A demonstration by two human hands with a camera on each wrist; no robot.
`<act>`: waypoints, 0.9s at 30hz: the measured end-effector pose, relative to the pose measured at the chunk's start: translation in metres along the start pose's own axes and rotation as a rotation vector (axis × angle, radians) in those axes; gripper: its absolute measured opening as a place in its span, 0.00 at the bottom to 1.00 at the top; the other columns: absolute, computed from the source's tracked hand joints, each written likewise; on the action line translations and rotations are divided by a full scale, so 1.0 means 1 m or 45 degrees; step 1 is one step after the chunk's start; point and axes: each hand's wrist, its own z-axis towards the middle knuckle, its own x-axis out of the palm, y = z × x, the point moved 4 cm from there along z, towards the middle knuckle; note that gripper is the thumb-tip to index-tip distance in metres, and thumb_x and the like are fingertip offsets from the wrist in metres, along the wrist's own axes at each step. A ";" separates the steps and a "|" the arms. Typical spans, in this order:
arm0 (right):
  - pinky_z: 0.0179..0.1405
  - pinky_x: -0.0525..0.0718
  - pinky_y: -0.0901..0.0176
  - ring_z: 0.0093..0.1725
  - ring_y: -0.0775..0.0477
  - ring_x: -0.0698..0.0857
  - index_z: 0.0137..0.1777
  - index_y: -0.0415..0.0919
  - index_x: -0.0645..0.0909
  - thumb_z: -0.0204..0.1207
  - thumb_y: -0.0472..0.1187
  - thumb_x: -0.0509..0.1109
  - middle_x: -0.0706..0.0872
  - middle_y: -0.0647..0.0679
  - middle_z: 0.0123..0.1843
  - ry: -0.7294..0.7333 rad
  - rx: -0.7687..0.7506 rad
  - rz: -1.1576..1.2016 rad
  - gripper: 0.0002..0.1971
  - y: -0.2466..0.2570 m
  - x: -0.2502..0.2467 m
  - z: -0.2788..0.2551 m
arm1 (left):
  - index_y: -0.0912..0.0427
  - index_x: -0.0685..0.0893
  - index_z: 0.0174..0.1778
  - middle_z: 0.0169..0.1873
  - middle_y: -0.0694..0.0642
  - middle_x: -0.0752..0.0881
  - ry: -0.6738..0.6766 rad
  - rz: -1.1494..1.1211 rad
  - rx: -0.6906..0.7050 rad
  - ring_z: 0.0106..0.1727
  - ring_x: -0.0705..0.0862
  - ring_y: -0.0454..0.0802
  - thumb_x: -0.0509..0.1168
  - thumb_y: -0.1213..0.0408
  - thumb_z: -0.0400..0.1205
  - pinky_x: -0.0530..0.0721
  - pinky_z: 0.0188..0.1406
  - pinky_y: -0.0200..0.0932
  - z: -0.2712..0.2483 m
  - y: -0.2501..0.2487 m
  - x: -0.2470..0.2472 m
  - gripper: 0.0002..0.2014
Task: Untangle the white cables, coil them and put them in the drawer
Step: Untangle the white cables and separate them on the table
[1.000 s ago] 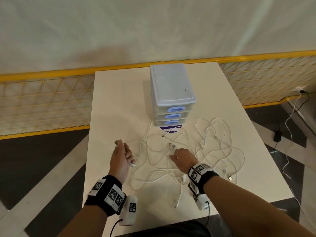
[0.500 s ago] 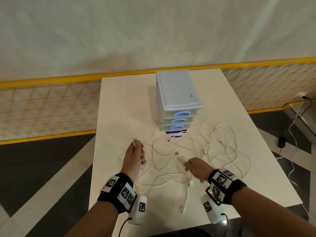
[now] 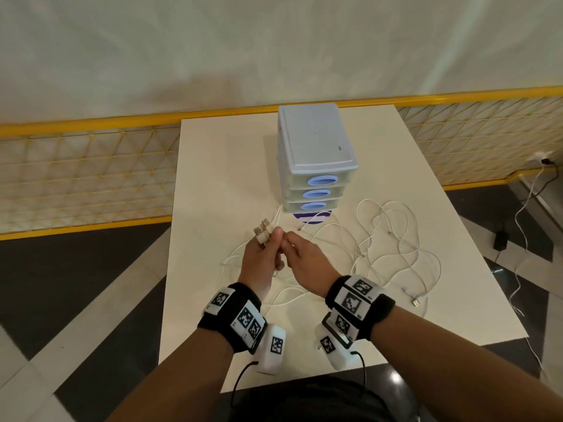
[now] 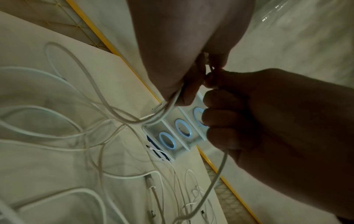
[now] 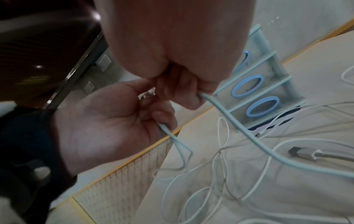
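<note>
While raised together, left hand [image 3: 261, 259] and right hand [image 3: 305, 262] apparently pinch white cables [image 3: 393, 239]

White cables [image 3: 393, 239] sprawl in tangled loops across the table in front of and right of the drawer unit [image 3: 315, 166], a grey three-tier box with blue oval pulls, all drawers closed, while several strands rise off the surface with two metal plug ends [image 3: 262, 231] held up together.

I read this as an indoor test area: beyond my hands, a white table [image 3: 213, 178] inside yellow mesh fencing [image 3: 85, 178] (plain wall [image 3: 274, 41] behind).
</note>
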 end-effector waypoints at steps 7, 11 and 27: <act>0.32 0.72 0.73 0.29 0.60 0.76 0.47 0.36 0.79 0.84 0.41 0.57 0.79 0.56 0.31 0.068 -0.055 -0.068 0.12 0.002 0.008 -0.001 | 0.56 0.74 0.31 0.19 0.46 0.71 -0.041 -0.029 0.059 0.21 0.68 0.41 0.58 0.54 0.86 0.65 0.23 0.39 -0.007 -0.003 -0.005 0.17; 0.30 0.70 0.67 0.30 0.49 0.78 0.39 0.30 0.78 0.84 0.42 0.58 0.80 0.48 0.29 0.040 -0.015 -0.065 0.17 -0.001 0.011 0.000 | 0.56 0.72 0.31 0.25 0.49 0.71 -0.066 -0.188 -0.020 0.23 0.70 0.43 0.56 0.55 0.87 0.69 0.25 0.39 -0.006 -0.007 -0.004 0.18; 0.41 0.70 0.58 0.37 0.43 0.78 0.31 0.48 0.71 0.83 0.50 0.56 0.79 0.48 0.31 0.196 0.323 -0.504 0.18 -0.106 -0.068 -0.013 | 0.51 0.65 0.25 0.15 0.46 0.60 -0.470 -0.592 -0.094 0.17 0.56 0.44 0.60 0.52 0.84 0.57 0.17 0.37 0.024 -0.062 -0.070 0.21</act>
